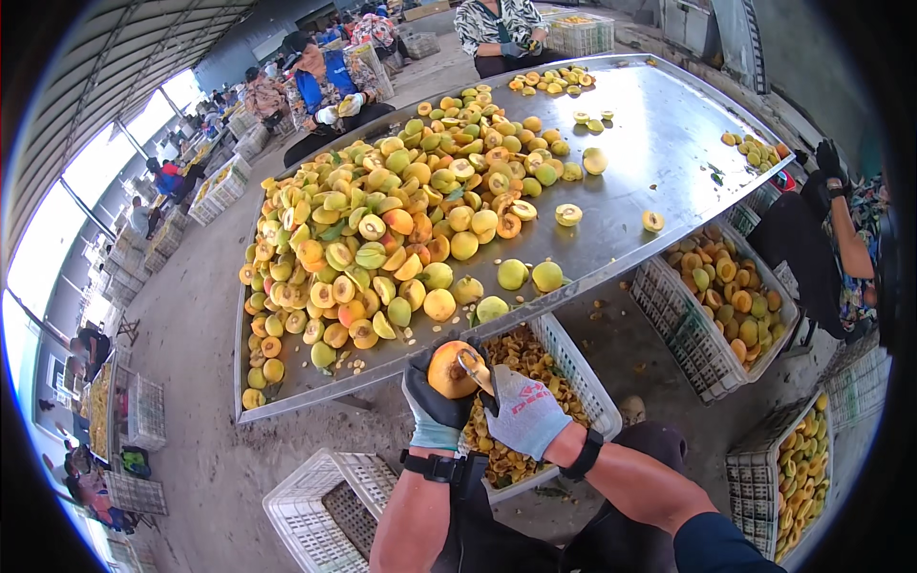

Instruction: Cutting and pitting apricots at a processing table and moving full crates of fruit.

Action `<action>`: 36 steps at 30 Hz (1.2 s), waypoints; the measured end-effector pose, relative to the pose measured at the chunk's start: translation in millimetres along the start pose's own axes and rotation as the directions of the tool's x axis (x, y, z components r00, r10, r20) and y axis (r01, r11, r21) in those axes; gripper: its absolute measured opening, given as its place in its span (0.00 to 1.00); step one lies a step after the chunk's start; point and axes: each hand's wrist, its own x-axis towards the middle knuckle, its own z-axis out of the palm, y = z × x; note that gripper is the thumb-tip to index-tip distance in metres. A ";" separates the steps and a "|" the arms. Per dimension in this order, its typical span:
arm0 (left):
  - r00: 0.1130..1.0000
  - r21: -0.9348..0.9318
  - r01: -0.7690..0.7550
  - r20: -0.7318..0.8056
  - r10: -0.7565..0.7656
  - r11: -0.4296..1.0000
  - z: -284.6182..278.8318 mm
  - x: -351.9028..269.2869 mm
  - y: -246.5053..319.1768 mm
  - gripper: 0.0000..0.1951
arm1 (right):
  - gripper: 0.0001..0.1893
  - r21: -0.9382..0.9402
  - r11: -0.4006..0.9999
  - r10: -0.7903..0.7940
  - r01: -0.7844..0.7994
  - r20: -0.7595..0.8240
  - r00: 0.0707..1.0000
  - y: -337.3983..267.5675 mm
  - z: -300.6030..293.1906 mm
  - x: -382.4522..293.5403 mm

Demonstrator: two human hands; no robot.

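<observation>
My left hand (pixel 438 405), in a black and grey coated glove, holds a yellow-orange peach half (pixel 450 371) with its cut or pitted side partly visible. In my right hand (pixel 523 412), also gloved, is a small pitting tool with a curved metal loop (pixel 471 364) and a light handle; the loop touches the fruit. Both hands are just off the near edge of a metal table (pixel 645 247), where a large heap of whole and halved peaches (pixel 372 236) lies. Under my hands a white plastic crate (pixel 584 387) holds brownish fruit scraps (pixel 523 358).
A white crate (pixel 315 494) stands at lower left. Crates of peach halves (pixel 731 286) and cut fruit (pixel 802 473) stand to the right. Co-workers sit around the table: one at upper left (pixel 322 86), one at the far side (pixel 501 36), one at right (pixel 845 236).
</observation>
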 end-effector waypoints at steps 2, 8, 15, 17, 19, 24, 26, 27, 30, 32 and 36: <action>0.999 -0.131 0.033 0.027 -0.030 0.991 0.5 0.2 1.0 0.15 | 0.16 -0.018 1.000 0.004 -0.004 0.015 1.000 0.1 0.7 0.4; 0.966 -0.540 0.226 0.017 -0.258 0.811 -7.5 0.5 -2.3 0.21 | 0.18 -0.050 0.999 0.005 0.001 0.123 0.992 -0.2 10.3 1.3; 0.986 -0.300 0.168 0.061 -0.157 0.939 -18.5 -1.0 -3.6 0.13 | 0.16 -0.002 0.995 -0.097 0.099 0.153 0.983 7.0 20.0 -2.5; 0.998 0.024 0.016 0.058 -0.017 1.000 -19.8 -2.9 -2.8 0.11 | 0.16 0.023 0.996 -0.084 0.082 0.188 0.978 -0.7 11.4 -2.3; 0.988 0.300 -0.135 0.109 0.106 0.944 -19.4 -3.4 -3.1 0.13 | 0.16 0.026 0.996 -0.093 0.089 0.222 0.971 6.1 14.1 -1.3; 0.948 0.476 -0.213 0.312 0.063 0.853 -38.7 0.1 -5.5 0.17 | 0.17 -0.015 0.994 -0.098 0.109 0.329 0.939 7.5 6.0 -3.9; 0.906 0.555 -0.348 0.407 0.118 0.756 -39.7 -0.1 -4.1 0.17 | 0.19 -0.049 0.991 -0.099 0.125 0.364 0.926 5.4 2.8 -7.1; 0.939 0.520 -0.257 0.335 0.083 0.814 -41.6 -0.9 -6.5 0.15 | 0.19 -0.038 0.993 -0.090 0.112 0.378 0.922 1.6 1.1 -7.0; 0.989 0.342 -0.030 0.149 -0.023 0.939 -39.2 -2.6 -12.4 0.09 | 0.20 0.039 0.996 -0.088 0.079 0.360 0.929 -1.5 5.0 -6.5; 0.996 0.171 0.049 0.063 -0.060 0.984 -24.7 -3.5 -4.2 0.06 | 0.20 0.150 0.986 -0.116 0.078 0.263 0.958 9.8 21.3 -9.8; 0.981 -0.214 0.187 -0.018 -0.196 0.959 -20.1 -2.0 -1.9 0.07 | 0.17 0.165 0.986 -0.062 0.019 0.259 0.964 5.3 21.3 -7.2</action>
